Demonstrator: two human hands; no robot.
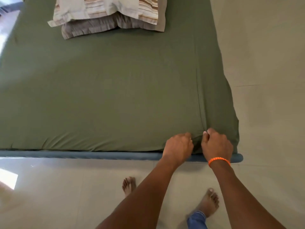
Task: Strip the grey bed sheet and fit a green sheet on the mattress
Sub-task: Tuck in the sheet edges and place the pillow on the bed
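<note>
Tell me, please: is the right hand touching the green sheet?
Touching. In the head view, the right hand curls its fingers into a fold of the green sheet near the bed's near edge, with no gap visible.

I see even, soft daylight, moderately bright. Light enters from the left: blown-out white glare along the left frame edge and a bright specular patch on the glossy floor tiles [49,187] at lower left. Shadows are faint; I see only a thin dark line under the near edge of the green sheet [99,88]. Whole frame is slightly soft, compression smear on fabric. Lower right foot [209,202] shows motion blur. Wide-angle distortion bows the bed frame rail [82,154] and splays the sheet's right edge outward. Pillows [107,12] at top are cropped, soft.
</note>
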